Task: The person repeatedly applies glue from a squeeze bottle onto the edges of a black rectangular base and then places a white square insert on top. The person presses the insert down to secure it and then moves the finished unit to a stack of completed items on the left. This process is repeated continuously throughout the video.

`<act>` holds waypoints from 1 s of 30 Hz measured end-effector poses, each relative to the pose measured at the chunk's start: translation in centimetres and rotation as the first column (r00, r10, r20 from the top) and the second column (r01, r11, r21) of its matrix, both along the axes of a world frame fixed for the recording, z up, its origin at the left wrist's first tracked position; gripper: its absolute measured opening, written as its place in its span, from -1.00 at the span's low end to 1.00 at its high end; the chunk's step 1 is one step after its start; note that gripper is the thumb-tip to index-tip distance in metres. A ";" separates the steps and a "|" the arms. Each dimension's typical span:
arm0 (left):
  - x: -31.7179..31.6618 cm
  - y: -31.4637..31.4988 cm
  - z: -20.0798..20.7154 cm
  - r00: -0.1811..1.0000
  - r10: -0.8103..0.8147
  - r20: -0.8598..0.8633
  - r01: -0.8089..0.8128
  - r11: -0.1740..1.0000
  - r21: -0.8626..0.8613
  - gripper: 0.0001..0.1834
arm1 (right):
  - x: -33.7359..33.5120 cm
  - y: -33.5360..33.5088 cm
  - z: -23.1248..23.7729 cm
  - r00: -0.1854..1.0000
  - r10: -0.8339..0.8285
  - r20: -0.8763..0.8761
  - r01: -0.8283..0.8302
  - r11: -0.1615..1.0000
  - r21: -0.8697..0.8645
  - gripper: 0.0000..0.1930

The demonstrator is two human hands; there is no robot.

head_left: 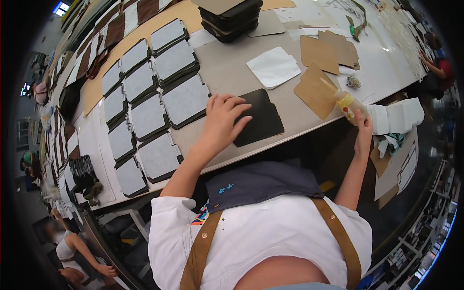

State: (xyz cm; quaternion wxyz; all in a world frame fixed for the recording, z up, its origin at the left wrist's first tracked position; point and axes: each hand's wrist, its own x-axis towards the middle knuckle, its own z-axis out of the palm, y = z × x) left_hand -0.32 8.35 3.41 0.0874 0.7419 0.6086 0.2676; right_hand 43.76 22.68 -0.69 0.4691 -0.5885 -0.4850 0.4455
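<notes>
My left hand (223, 118) reaches over the left edge of a flat black panel (261, 120) with a stepped side, near the table's front edge. Its fingers are spread and hold nothing; whether they touch the panel is hard to tell. In my right hand (363, 129) is a translucent plastic bottle (349, 105) with a yellow label, tilted with its narrow end towards a tan card piece (314, 92) on the table. A stack of white sheets (278, 66) with a notched outline lies beyond the black panel.
Rows of black-edged panel stacks topped with pale sheets (185, 100) cover the left. At the back stands a tall dark stack (231, 21). More tan pieces (319, 54) lie to the right, near a small greyish clump (353, 81). White folded material (396, 117) sits beside my right hand.
</notes>
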 end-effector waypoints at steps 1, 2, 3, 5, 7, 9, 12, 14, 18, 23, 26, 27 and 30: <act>0.9 -0.2 -0.3 1.000 -0.018 -0.004 0.018 1.000 -0.009 -0.68 | -0.4 0.0 0.2 0.992 -0.057 -0.114 0.065 0.996 0.068 -0.43; 1.6 -0.5 -0.5 1.000 -0.015 -0.022 0.014 1.000 -0.014 -0.68 | -0.8 0.0 0.5 0.967 -0.104 -0.231 0.136 0.982 0.127 -0.43; 2.2 -0.8 -0.7 0.999 -0.012 -0.039 0.011 1.000 -0.019 -0.67 | -1.0 -0.1 1.2 0.925 -0.096 -0.368 0.159 0.976 0.146 -0.41; 3.1 -1.3 -1.6 0.996 0.003 -0.092 -0.008 0.999 -0.045 -0.62 | -2.2 -0.7 3.5 0.919 -0.065 -0.389 0.163 0.960 0.225 -0.43; 3.7 -1.8 -2.0 0.992 0.018 -0.125 -0.025 0.998 -0.053 -0.57 | -3.6 -1.2 5.0 0.905 -0.030 -0.424 0.162 0.947 0.277 -0.45; 4.1 -2.2 -2.3 0.989 0.027 -0.148 -0.036 0.997 -0.061 -0.52 | -5.3 -1.7 5.8 0.909 0.052 -0.413 0.078 0.953 0.291 -0.44; 4.3 -2.5 -2.6 0.985 0.038 -0.167 -0.049 0.997 -0.063 -0.45 | -8.6 -2.6 5.5 0.947 0.128 -0.293 -0.023 0.942 0.334 -0.40; 4.4 -2.6 -2.9 0.982 0.045 -0.183 -0.055 0.997 -0.053 -0.43 | -11.6 -3.6 5.3 0.969 0.181 -0.168 -0.105 0.917 0.384 -0.39; 4.6 -2.9 -3.2 0.983 0.063 -0.171 -0.071 0.997 -0.042 -0.42 | -15.5 -5.2 4.6 0.964 0.248 -0.092 -0.192 0.896 0.399 -0.38; 4.7 -3.0 -3.8 0.987 0.078 -0.139 -0.082 0.996 -0.026 -0.43 | -17.1 -5.8 4.0 0.971 0.235 0.053 -0.234 0.868 0.438 -0.36; 4.7 -3.0 -3.8 0.988 0.081 -0.132 -0.084 0.996 -0.023 -0.44 | -17.4 -5.8 3.7 0.977 0.206 0.063 -0.212 0.868 0.449 -0.37; 4.7 -3.0 -3.8 0.988 0.082 -0.132 -0.086 0.996 -0.021 -0.44 | -17.4 -5.8 3.6 0.979 0.197 0.059 -0.202 0.869 0.451 -0.37; 4.7 -3.0 -3.9 0.988 0.086 -0.128 -0.089 0.996 -0.018 -0.44 | -17.5 -5.7 3.5 0.980 0.175 0.093 -0.199 0.864 0.463 -0.37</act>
